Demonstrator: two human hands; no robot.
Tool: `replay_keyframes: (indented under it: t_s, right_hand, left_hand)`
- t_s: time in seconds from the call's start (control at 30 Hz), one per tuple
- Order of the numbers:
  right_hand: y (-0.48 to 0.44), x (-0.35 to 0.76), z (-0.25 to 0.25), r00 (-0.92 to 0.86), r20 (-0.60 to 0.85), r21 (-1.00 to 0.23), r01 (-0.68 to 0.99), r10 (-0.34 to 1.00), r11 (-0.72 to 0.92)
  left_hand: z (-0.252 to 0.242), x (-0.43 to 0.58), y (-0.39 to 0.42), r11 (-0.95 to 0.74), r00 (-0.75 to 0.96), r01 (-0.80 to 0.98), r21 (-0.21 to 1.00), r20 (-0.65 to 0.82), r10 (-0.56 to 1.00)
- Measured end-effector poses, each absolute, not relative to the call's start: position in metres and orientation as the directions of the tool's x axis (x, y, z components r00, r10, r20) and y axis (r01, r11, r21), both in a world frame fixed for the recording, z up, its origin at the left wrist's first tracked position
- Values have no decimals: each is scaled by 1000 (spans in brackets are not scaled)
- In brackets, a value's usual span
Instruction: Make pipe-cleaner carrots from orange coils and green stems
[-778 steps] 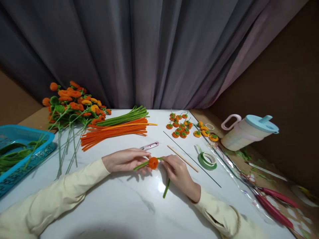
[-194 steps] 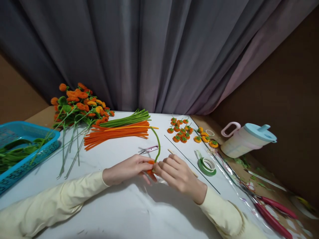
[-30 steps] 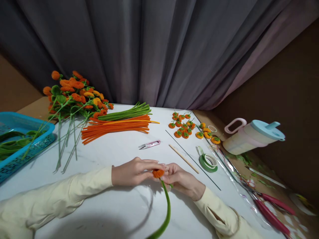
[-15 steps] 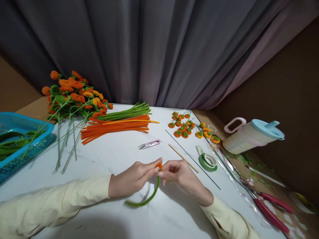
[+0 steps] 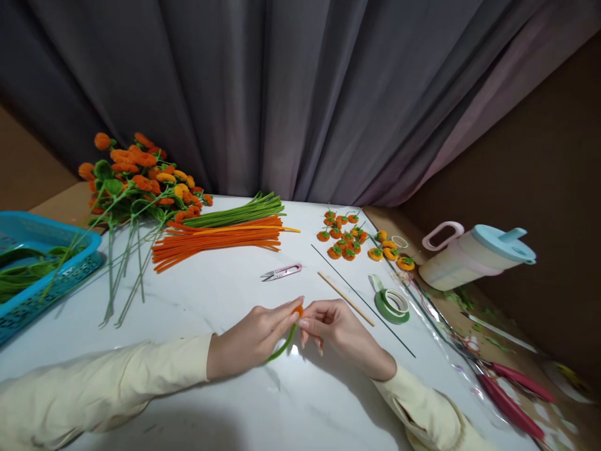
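Between the fingertips of my left hand [image 5: 258,332] is a small orange pipe-cleaner pumpkin [image 5: 298,310], only partly visible. A green pipe cleaner [image 5: 283,346] hangs from its underside and curves down behind my left fingers. My right hand [image 5: 328,327] pinches at the spot where the green meets the orange, thumb and forefinger together, the other fingers curled below. Just beyond my hands lie pink-handled thread snips [image 5: 282,272] and a thin wooden stick [image 5: 346,299].
Orange pipe cleaners [image 5: 218,243] and green pipe cleaners [image 5: 239,212] lie in bundles behind. Finished orange pieces [image 5: 347,237], green tape [image 5: 393,307], a tumbler [image 5: 474,257] and red-handled pliers [image 5: 509,401] are on the right. Orange flowers [image 5: 141,169] and a blue basket [image 5: 51,294] stand left.
The green pipe cleaner's free end has swung up and behind my left hand, so less of it shows. My right fingers have shifted slightly left around the piece.
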State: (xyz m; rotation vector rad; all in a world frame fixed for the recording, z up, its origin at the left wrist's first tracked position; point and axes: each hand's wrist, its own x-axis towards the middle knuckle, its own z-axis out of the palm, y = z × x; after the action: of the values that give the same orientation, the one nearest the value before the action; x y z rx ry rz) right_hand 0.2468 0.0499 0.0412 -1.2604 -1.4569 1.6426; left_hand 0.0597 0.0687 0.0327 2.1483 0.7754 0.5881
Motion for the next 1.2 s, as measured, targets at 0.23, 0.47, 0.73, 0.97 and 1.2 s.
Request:
replay_keyframes:
  t_s: [0.23, 0.47, 0.73, 0.97, 1.2]
  right_hand:
    - [34, 237, 32, -324, 296, -636, 635, 899, 438]
    - [30, 230, 33, -489, 441, -192, 768, 753, 611]
    - [58, 254, 79, -428, -242, -926, 369, 871, -76]
    - [72, 255, 77, -579, -348, -909, 14, 738, -417]
    - [71, 247, 84, -566, -308, -951, 186, 765, -246]
  left_hand:
    - [30, 64, 66, -511, 669, 369, 776, 160, 726]
    - [30, 68, 67, -534, 672, 426, 730, 139, 727]
    - [75, 43, 110, -512, 847, 225, 829, 94, 524]
    - [77, 44, 109, -373, 856, 48, 927, 154, 493]
    - [64, 53, 99, 170, 821, 57, 984, -143, 553]
